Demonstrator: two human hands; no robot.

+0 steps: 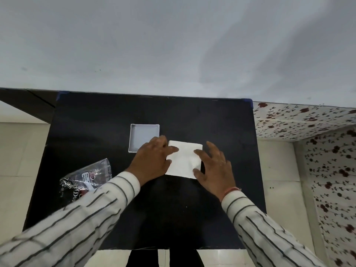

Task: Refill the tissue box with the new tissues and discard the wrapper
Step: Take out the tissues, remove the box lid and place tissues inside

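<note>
Black worktop (96,132) carries all items. White tissue stack (185,160) lies flat near centre. Left hand (152,160) rests on the stack's left edge, fingers spread, gripping nothing. Right hand (213,168) sits at the stack's right edge, fingers splayed, thumb on the near corner; no closed grip visible. Empty white box (143,136) stands open just beyond and left of the stack. Clear wrapper (86,176) lies crumpled at the left, partly under the left sleeve (77,214).

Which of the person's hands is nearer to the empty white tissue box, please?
Left. The left hand overlaps the near right corner of the tissue box; the right hand lies beyond the tissue stack.
</note>
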